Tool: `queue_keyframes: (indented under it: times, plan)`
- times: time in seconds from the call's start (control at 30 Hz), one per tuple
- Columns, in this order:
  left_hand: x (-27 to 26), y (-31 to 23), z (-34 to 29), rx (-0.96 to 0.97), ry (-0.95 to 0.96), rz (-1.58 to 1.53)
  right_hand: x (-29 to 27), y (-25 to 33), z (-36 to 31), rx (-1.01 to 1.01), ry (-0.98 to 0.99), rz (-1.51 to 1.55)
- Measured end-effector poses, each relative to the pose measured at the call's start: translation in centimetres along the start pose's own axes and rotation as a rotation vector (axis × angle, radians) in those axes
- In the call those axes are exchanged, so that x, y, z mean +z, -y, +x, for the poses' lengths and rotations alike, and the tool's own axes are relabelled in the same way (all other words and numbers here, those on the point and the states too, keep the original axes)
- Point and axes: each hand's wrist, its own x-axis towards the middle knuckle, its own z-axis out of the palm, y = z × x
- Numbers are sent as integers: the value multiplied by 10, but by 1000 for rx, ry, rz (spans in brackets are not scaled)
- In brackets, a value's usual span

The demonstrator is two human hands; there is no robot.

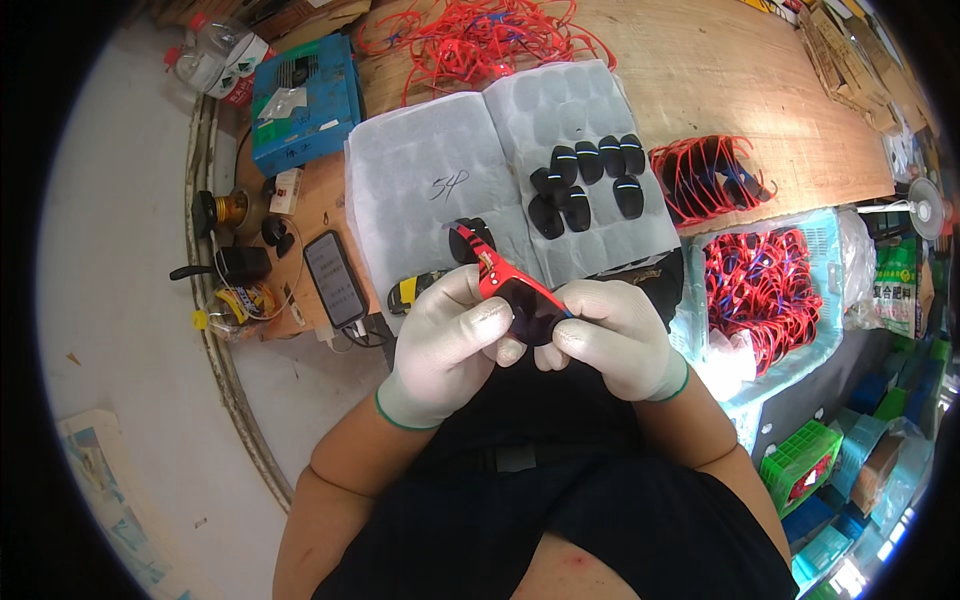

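Red sunglasses (527, 292) with a dark lens are held just above my lap, in front of the table edge. My left hand (442, 338), in a white glove, is closed around their left part, thumb on the lens area. My gloved right hand (622, 338) pinches the other end between thumb and fingers. My fingers hide part of the frame, so I cannot tell whether both lenses are seated. Beyond my hands, several loose dark lenses (577, 209) lie on a white paper-like sheet (417, 150) with round impressions. Another dark lens (470, 238) lies behind the sunglasses.
A tangled heap of red frames (490, 42) sits at the back of the table. A row of red sunglasses (708, 180) stands at right, above a light-blue crate (832, 300) full of red frames. On the left are a phone (334, 280), a blue box (305, 105) and bottles (215, 60).
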Motion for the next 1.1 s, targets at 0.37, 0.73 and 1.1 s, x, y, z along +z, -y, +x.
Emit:
queue_keyframes:
  times: [0.37, 0.73, 1.1]
  plan:
    - [-10, 0, 2, 51, 2, 78, 5, 4, 6, -408, -137, -580]
    - [6, -13, -12, 155, -14, 198, -5, 23, 8, -298, 10, -606]
    - [2, -9, 2, 126, 44, 345, 8, 14, 5, -206, -240, -557]
